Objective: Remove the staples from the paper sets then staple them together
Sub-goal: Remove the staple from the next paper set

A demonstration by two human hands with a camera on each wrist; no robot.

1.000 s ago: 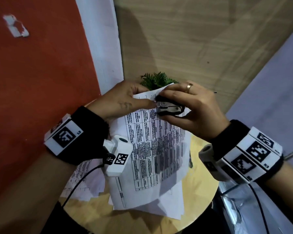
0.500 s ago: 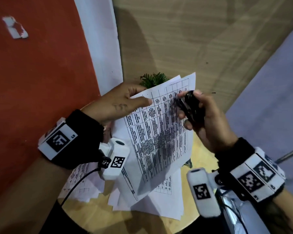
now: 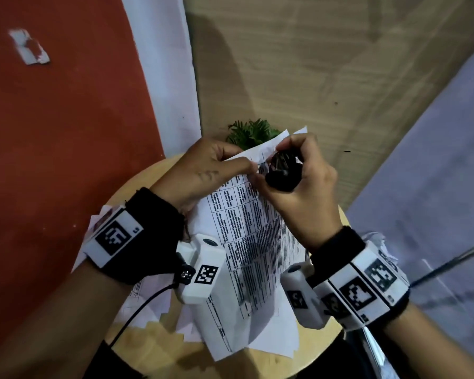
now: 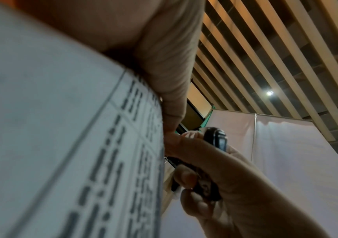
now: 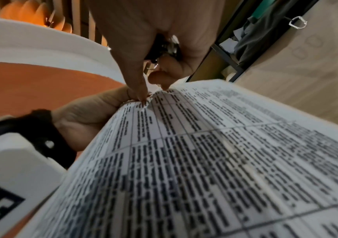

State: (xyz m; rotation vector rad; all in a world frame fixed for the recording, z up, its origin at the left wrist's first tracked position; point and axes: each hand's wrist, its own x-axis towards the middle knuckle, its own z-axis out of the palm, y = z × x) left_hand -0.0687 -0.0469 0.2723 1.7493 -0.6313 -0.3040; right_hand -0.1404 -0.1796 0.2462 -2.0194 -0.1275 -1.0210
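A printed paper set (image 3: 253, 239) with a table of text is held up above the round wooden table (image 3: 309, 356). My left hand (image 3: 211, 170) pinches the set's top left corner. The same paper (image 5: 214, 153) fills the right wrist view and the paper (image 4: 62, 145) covers the left of the left wrist view. My right hand (image 3: 298, 181) grips a black staple remover (image 3: 282, 170) in its palm, and its fingertips (image 5: 143, 98) touch the corner by a small staple. The staple remover (image 4: 214, 141) shows its metal teeth. Its jaws stand off the paper.
More loose sheets (image 3: 148, 296) lie on the table under the held set. A small green plant (image 3: 251, 132) stands at the table's far edge. A red and white wall (image 3: 66, 132) is at the left, a wood-look panel (image 3: 312, 64) behind.
My right hand, which had swung away to the right with the remover, has come back to the paper's top corner. The paper set's top has been lowered and pulled nearer.
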